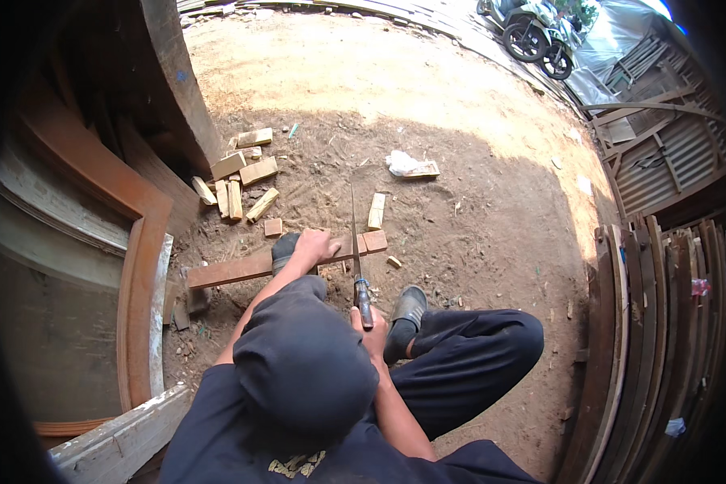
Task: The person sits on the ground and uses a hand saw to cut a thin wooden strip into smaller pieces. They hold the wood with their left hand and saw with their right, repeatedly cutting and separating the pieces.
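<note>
wood blocks (259, 171) scattered left; reddish plank (230, 273) under left hand (316, 246), whether fingers grasp or just press, cannot tell; saw (356, 262) across plank near right end, right hand (370, 335) clenched round handle (362, 294); crumpled white plastic (398, 164) beyond, contents hidden.

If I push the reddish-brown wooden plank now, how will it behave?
The wooden plank is probably stiff: it runs straight and looks thick. It likely resists sliding, since the left hand rests on it and a shoe seems to as well. Its flat faces suggest little rolling.
</note>
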A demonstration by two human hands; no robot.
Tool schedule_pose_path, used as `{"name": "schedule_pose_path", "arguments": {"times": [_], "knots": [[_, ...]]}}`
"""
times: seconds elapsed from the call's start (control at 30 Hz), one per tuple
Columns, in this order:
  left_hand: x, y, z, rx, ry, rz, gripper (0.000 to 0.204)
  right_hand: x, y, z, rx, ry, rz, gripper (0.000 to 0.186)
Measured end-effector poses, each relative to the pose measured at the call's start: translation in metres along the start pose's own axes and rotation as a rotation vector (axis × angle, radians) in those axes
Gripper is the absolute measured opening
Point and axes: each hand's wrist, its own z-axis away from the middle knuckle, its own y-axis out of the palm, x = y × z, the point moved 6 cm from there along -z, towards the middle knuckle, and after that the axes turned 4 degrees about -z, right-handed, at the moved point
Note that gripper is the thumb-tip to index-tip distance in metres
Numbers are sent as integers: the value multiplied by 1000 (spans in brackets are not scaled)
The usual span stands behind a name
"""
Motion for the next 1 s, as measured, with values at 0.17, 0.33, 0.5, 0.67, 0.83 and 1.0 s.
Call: {"name": "schedule_pose_path", "arguments": {"times": [0.17, 0.33, 0.5, 0.67, 0.83, 1.0], "knots": [[-15, -3, -1, 50, -6, 24, 51, -17, -2, -3, -37, -25, -6, 26], [3, 0, 1, 46, -9, -6, 54, -7, 7, 0, -29, 1, -56, 26], [-3, 3, -4, 10, 41, 17, 54, -15, 7, 1, -66, -14, -55, 25], [-2, 2, -6, 82, 17, -27, 55, -11, 18, 12, -57, 69, -76, 25], [6, 9, -9, 52, 6, -36, 56, -11, 11, 8, -37, 56, -111, 28], [0, 8, -7, 97, -18, 11, 56, -27, 1, -4, 5, 45, -119, 27]]}}
